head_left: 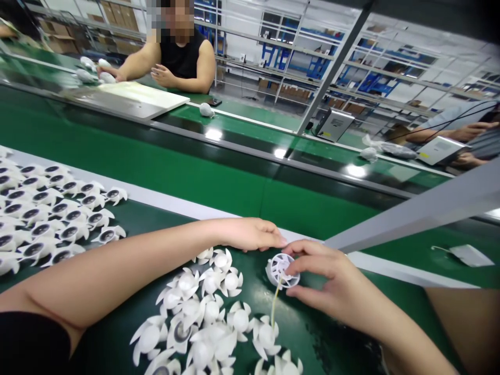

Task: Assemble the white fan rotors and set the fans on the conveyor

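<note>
My right hand point(324, 276) has its thumb and fingers closed on a white round fan housing point(282, 271) with a spoked face, tilted toward me. From the housing a thin yellowish wire point(275, 307) hangs down over the white fan blades point(211, 312), which lie in a loose pile on the green table. My left hand point(252, 234) reaches across, palm down, just behind the housing. Its fingers are stretched out, the tips close to my right fingers; its thumb and underside are hidden, and I see nothing held in it.
Rows of white fan blades with dark hubs point(42, 229) cover the left of the table. Beyond the white edge strip runs a green conveyor belt point(195, 172). A slanted grey post point(414, 208) stands at right. Co-workers sit across the line, one point(183, 62) beside a white board point(136, 99).
</note>
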Available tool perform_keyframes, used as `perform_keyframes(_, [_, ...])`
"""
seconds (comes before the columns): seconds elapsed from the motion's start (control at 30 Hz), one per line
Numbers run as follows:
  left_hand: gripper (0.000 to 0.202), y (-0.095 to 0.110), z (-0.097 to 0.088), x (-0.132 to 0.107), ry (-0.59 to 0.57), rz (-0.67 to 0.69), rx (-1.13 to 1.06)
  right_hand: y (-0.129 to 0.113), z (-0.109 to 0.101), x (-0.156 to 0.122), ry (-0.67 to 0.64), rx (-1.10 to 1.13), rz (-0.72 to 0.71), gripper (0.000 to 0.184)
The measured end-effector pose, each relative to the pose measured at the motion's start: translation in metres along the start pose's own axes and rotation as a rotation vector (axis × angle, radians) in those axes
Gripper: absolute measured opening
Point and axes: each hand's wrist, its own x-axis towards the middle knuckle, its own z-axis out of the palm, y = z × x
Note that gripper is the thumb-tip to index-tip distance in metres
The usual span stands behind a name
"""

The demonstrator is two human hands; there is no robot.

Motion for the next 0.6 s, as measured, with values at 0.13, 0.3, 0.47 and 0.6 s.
perform_keyframes(0.13, [0.071,-0.004,0.001,0.002,-0.059,0.046,0.037,0.001,0.011,-0.001,-0.035,-0.096,0.068,0.018])
perform_keyframes(0.3, [0.07,0.0,0.006,0.003,0.012,0.0,0.063,0.002,0.018,0.0,-0.026,-0.178,0.157,0.019])
perform_keyframes(0.47, [0.069,0.006,0.007,0.001,0.058,-0.009,0.135,-0.002,0.018,0.001,-0.04,-0.23,0.208,0.02])
perform_keyframes(0.6, [0.059,0.005,0.007,0.001,0.076,-0.005,0.213,-0.014,0.023,0.004,-0.065,-0.312,0.242,0.02])
